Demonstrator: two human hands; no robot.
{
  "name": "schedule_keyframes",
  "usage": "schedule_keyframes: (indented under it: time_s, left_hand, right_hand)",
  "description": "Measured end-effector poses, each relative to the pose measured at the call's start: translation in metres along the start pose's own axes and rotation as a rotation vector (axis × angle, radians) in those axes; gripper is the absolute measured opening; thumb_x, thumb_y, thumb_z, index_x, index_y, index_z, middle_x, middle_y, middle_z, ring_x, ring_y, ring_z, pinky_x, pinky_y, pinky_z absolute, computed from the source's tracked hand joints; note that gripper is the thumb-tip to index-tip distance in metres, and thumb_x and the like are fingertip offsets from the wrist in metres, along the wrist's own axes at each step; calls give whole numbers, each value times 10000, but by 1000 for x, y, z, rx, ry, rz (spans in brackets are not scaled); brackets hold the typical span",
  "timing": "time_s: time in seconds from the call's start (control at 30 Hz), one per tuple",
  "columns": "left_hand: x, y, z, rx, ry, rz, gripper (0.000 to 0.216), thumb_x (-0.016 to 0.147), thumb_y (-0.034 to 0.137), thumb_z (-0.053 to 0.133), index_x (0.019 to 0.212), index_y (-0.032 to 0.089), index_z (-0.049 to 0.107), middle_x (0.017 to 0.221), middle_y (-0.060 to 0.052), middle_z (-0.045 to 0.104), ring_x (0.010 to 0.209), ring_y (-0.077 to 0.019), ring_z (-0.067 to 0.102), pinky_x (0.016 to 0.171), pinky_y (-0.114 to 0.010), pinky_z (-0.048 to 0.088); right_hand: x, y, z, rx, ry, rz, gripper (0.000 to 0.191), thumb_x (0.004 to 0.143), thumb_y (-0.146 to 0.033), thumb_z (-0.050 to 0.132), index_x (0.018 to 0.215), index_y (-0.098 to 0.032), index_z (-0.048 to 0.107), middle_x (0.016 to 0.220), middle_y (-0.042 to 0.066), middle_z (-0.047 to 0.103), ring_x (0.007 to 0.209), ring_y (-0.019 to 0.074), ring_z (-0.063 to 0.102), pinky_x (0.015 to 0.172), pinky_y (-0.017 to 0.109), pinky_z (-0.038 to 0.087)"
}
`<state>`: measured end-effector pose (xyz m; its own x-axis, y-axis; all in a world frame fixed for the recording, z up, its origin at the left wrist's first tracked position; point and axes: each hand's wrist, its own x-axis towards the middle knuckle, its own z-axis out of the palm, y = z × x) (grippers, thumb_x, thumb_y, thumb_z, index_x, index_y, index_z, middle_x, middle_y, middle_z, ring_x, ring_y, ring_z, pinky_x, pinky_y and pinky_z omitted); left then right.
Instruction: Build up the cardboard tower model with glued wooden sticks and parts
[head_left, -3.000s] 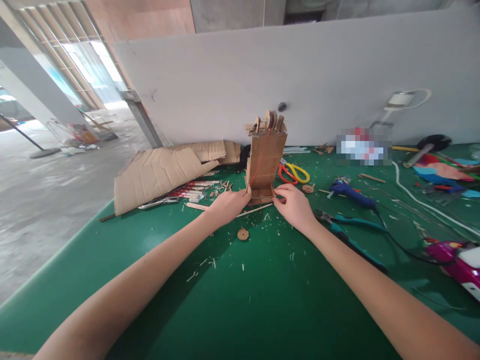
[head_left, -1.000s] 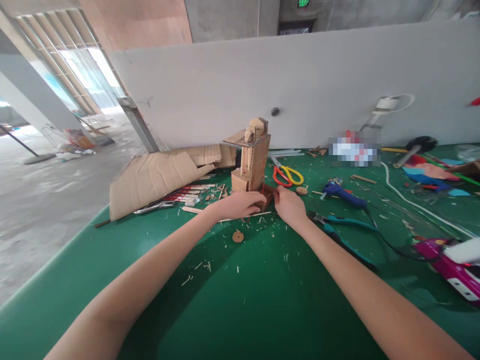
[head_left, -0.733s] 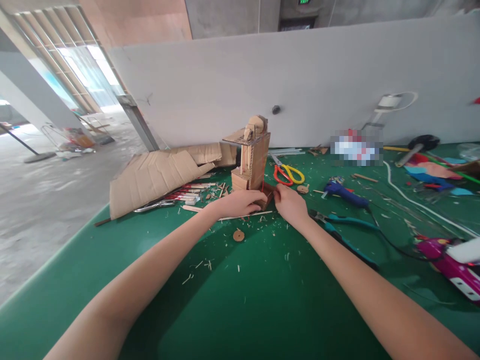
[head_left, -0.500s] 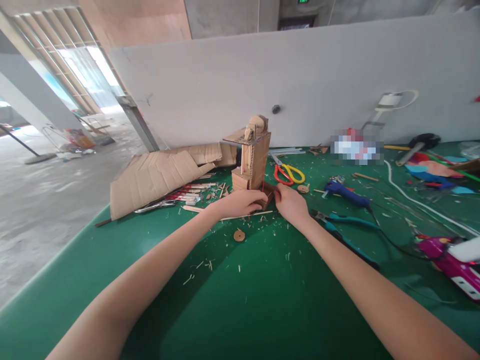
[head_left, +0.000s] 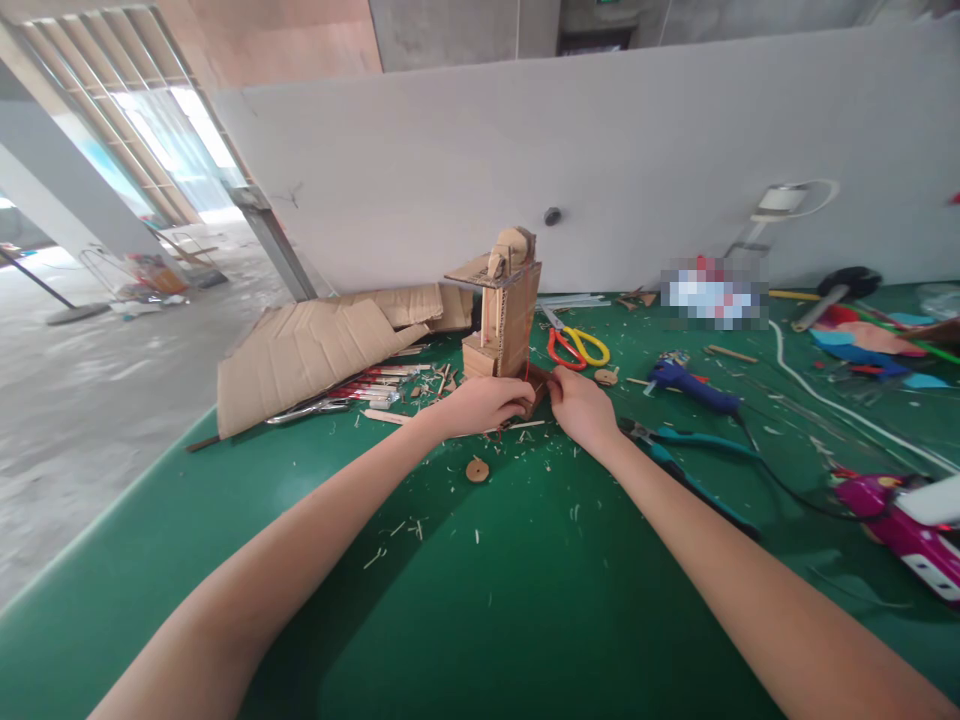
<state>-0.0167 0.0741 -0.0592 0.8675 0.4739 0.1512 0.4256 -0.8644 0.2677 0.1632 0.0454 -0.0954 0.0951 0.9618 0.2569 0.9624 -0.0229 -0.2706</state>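
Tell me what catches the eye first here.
A tall cardboard tower stands upright on the green table, the left hand closed on its foot and the right hand touching there. Red-and-yellow scissors lie just right of it, a big cardboard sheet to its left.

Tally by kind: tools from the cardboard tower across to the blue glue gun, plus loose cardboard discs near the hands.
scissors: 1
pliers: 1
glue gun: 1
cardboard discs: 2
Total: 5
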Motion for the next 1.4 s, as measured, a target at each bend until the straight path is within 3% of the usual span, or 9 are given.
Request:
schedule_keyframes:
  time_s: [0.27,0.4,0.57,0.67,0.87,1.0,1.1,1.3,1.4]
  left_hand:
    - [-8,-2,-1,101,46,-12,302,826,379,538,1075,208,530,1028,-35,610,759,-135,580,581,-240,396]
    - [-9,-1,2,253,103,-62,292,858,421,475,1044,206,540,998,-37,605,719,-136,577,536,-244,372]
    - [-9,-2,1,331,75,-68,267,894,381,395,956,190,570,940,-42,605,722,-140,583,527,-245,370]
    - [-11,-6,2,335,79,-53,264,892,364,403,1041,198,546,982,-42,605,755,-143,593,551,-243,396]
    - [-19,-15,17,413,211,-47,332,901,440,397,1026,151,505,1071,-79,581,726,-137,593,548,-255,428]
    - [-21,-15,21,542,230,-18,382,926,462,322,925,156,549,1108,-102,537,691,-135,578,510,-263,417]
    - [-20,-11,18,593,188,-42,399,935,445,292,894,161,569,1013,-92,552,660,-146,571,494,-270,402]
    - [-17,1,15,542,95,-132,346,935,348,303,879,144,577,830,-75,613,704,-163,602,521,-249,394]
    - [-15,6,16,516,112,-245,338,914,384,349,888,142,583,841,-89,641,693,-176,612,531,-255,397]
  right_hand:
    - [-2,0,2,24,24,-19,188,892,-276,382,965,-202,539,937,80,645,842,233,607,631,297,393]
    - [-7,-1,1,90,74,-35,200,887,-270,397,1009,-171,521,937,84,636,838,216,600,663,294,407]
    - [-12,-2,-3,-45,50,-194,280,902,-246,359,1098,-215,556,1046,83,588,764,201,605,597,291,398]
    - [-12,-1,-6,-147,32,-306,338,904,-223,340,1170,-251,548,1145,81,536,753,186,596,545,279,378]
    - [-10,2,-8,-227,34,-395,348,914,-221,311,1145,-259,567,1131,90,517,831,204,573,510,269,366]
    - [-11,2,-8,-165,67,-382,356,905,-241,343,1201,-268,538,1176,97,494,926,222,562,538,267,401]
    - [-9,6,-7,-39,106,-274,410,894,-277,386,1295,-222,451,1240,115,490,945,227,573,594,289,442]
    - [0,15,-2,89,18,-168,224,878,-266,432,990,-190,610,978,63,666,880,208,615,739,311,450]
    - [1,12,2,100,44,-136,278,869,-296,444,1092,-177,558,1064,82,642,945,227,602,755,328,456]
